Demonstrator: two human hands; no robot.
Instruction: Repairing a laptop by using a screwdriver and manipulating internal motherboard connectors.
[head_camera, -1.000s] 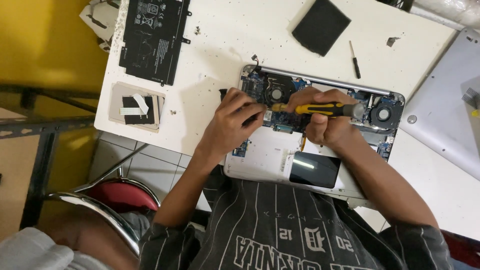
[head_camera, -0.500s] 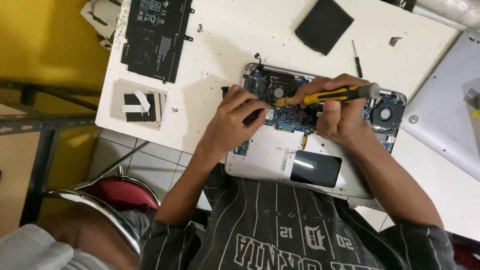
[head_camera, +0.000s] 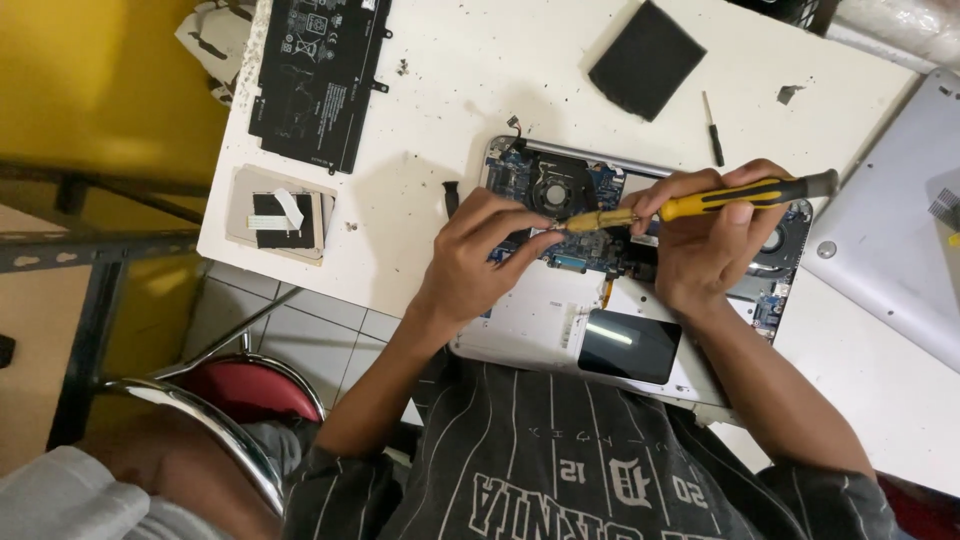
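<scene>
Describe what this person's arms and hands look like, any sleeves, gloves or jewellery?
Both the left hand and right hand are bare: no gloves, and no rings or watch visible. The forearms are uncovered; short dark sleeves with thin pale stripes end near the elbows.

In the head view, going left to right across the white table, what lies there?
Small pad with a white strip → black battery pack → left hand → black foam square → right hand holding a yellow screwdriver → grey laptop cover.

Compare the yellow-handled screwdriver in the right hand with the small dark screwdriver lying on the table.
The yellow-handled screwdriver is larger, gripped by the right hand, and its tip is over the opened laptop. The small dark screwdriver is thinner, all dark, and lies untouched on the white table. Both are slender tools.
</scene>
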